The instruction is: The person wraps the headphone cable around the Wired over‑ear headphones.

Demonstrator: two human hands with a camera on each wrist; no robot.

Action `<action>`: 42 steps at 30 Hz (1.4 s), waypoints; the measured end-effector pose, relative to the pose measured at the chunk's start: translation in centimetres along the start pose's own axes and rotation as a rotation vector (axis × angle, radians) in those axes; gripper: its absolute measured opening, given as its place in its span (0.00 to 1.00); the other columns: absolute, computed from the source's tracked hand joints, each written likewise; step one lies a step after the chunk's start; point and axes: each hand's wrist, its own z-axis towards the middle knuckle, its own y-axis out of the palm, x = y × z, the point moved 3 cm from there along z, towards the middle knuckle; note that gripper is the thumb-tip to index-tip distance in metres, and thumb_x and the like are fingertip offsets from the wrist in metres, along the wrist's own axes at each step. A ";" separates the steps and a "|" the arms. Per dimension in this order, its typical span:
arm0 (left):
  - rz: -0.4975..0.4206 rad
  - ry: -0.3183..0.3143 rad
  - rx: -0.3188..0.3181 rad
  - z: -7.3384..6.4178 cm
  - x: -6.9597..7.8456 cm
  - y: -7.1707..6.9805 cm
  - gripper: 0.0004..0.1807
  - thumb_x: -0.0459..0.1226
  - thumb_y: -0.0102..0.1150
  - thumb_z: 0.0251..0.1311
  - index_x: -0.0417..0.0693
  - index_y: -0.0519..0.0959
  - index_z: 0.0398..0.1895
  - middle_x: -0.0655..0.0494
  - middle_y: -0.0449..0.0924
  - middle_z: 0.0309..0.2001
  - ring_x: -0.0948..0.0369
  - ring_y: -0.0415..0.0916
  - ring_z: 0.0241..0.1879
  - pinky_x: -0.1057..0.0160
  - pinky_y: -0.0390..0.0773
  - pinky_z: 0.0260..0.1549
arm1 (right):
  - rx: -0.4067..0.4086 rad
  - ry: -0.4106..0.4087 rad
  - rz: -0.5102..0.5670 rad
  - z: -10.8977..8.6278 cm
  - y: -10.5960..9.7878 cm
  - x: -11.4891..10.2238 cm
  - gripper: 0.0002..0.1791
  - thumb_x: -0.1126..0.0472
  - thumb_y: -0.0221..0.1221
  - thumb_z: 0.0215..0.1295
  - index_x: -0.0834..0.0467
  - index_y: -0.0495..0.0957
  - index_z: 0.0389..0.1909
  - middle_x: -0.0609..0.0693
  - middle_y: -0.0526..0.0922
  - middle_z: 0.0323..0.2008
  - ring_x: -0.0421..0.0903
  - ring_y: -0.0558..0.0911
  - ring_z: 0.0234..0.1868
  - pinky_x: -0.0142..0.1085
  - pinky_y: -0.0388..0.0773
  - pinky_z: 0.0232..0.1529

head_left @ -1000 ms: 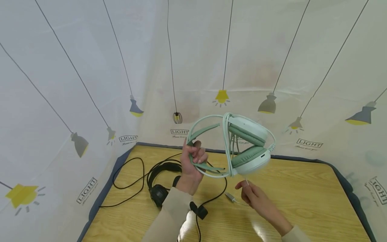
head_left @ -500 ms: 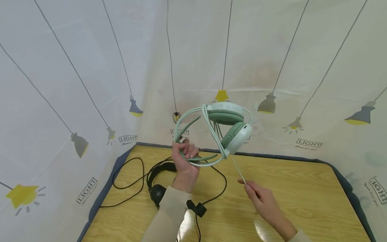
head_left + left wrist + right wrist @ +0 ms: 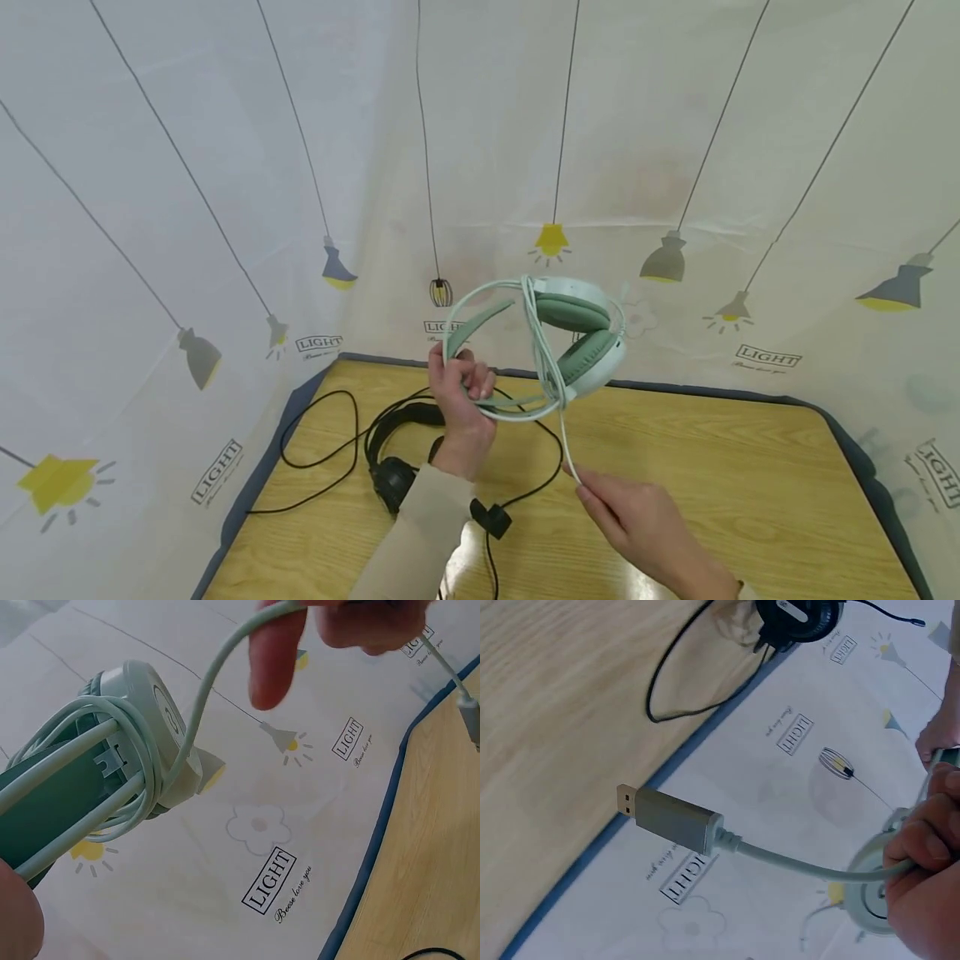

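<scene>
Lowered slightly since half a second ago: green headset (image 3: 583, 358), headband (image 3: 480, 323) gripped by left hand (image 3: 461, 393). Nearer now, right hand (image 3: 637, 518) pinches its cable (image 3: 567, 446). Winding or unwinding, unclear; next calls for steady tension.

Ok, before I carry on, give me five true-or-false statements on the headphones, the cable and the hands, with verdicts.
1. The left hand holds the mint-green headphones by the headband. True.
2. The right hand holds the pale green cable. True.
3. The pale green cable is fully unwound. False: loops of it wrap the headphones beside the earcups.
4. The USB plug is inserted into something. False: the USB plug is free, its metal end bare.
5. The black headset hangs from the left hand. False: the black headset lies on the wooden table.
</scene>
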 end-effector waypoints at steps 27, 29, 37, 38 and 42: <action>0.689 0.025 -0.496 -2.2 -0.4 0.0 0.23 0.25 0.45 0.49 0.30 0.66 0.53 0.67 0.60 0.12 0.67 0.54 0.10 0.68 0.58 0.12 | -0.009 -0.121 -0.142 5.0 -6.9 0.6 0.29 0.35 0.40 0.78 0.48 0.82 0.33 0.36 0.81 0.28 0.26 0.69 0.21 0.24 0.65 0.18; 0.694 -0.001 -0.513 -2.1 -0.4 0.0 0.24 0.25 0.45 0.48 0.30 0.66 0.53 0.67 0.59 0.12 0.66 0.53 0.10 0.68 0.57 0.12 | -0.006 -0.125 -0.146 5.0 -7.0 0.7 0.29 0.34 0.40 0.77 0.48 0.82 0.32 0.36 0.78 0.26 0.26 0.68 0.21 0.24 0.63 0.18; 0.755 -0.116 -0.576 -2.0 -0.2 0.0 0.24 0.26 0.47 0.47 0.37 0.69 0.52 0.66 0.61 0.12 0.67 0.55 0.10 0.68 0.58 0.12 | -0.109 -0.133 -0.116 5.1 -7.6 1.0 0.08 0.48 0.67 0.66 0.47 0.84 0.32 0.36 0.77 0.29 0.28 0.71 0.20 0.25 0.65 0.17; 0.763 -0.128 -0.588 -1.9 -0.1 0.0 0.23 0.26 0.47 0.48 0.37 0.69 0.53 0.66 0.61 0.12 0.66 0.55 0.10 0.68 0.59 0.12 | -0.133 -0.134 -0.106 5.1 -7.7 1.0 0.06 0.52 0.70 0.62 0.47 0.84 0.33 0.36 0.77 0.30 0.28 0.72 0.21 0.25 0.66 0.18; 0.790 -0.169 -0.615 -1.9 0.0 0.0 0.24 0.27 0.47 0.49 0.38 0.69 0.54 0.65 0.61 0.13 0.66 0.55 0.11 0.67 0.59 0.13 | -0.154 -0.170 -0.102 5.2 -8.4 1.1 0.10 0.46 0.62 0.70 0.46 0.83 0.33 0.35 0.77 0.30 0.28 0.71 0.23 0.25 0.67 0.20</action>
